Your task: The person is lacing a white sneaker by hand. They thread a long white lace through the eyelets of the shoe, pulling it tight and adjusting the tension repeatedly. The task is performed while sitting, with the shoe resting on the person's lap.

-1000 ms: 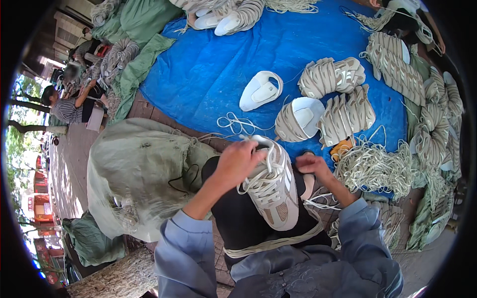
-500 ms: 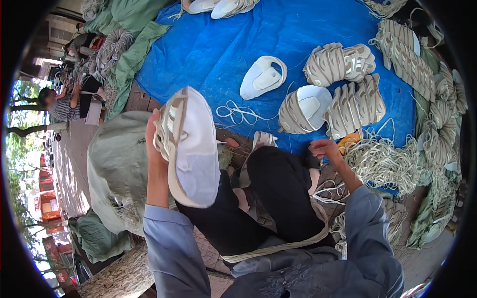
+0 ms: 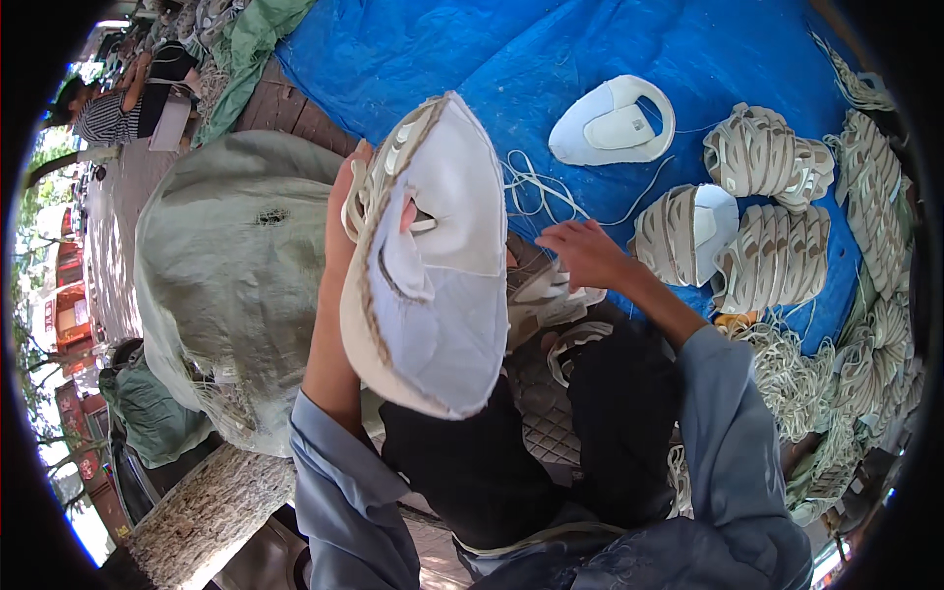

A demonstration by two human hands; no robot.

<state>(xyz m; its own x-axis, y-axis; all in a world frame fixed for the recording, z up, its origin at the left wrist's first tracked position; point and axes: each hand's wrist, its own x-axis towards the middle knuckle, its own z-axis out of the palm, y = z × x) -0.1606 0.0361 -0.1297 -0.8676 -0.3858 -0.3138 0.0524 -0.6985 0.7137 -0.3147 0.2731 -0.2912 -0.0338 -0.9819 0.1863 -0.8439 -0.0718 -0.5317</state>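
My left hand [image 3: 352,202] grips a beige and white shoe upper [image 3: 447,324], raised above my lap with its white lining facing up. A fingertip shows through the slit in its middle; the other fingers are mostly hidden behind it. My right hand [image 3: 587,256] is to the right of this upper, fingers stretched leftward, and I see nothing held in it. Just under that hand is another pale shoe upper [image 3: 546,303]. A loose white shoelace [image 3: 536,185] lies on the blue tarp [image 3: 433,59], beyond the right fingers.
A single upper [image 3: 615,133] lies flat on the tarp. Nested stacks of uppers [image 3: 772,256] stand at right, beside a heap of laces [image 3: 787,369]. A large grey-green sack [image 3: 236,265] is at my left, near a stone slab [image 3: 211,511]. Another person [image 3: 113,113] sits far left.
My view has shifted. The upper in my left hand has turned, showing more of its lining and slit. My right hand has moved left from beside my knee, its fingers now stretched out.
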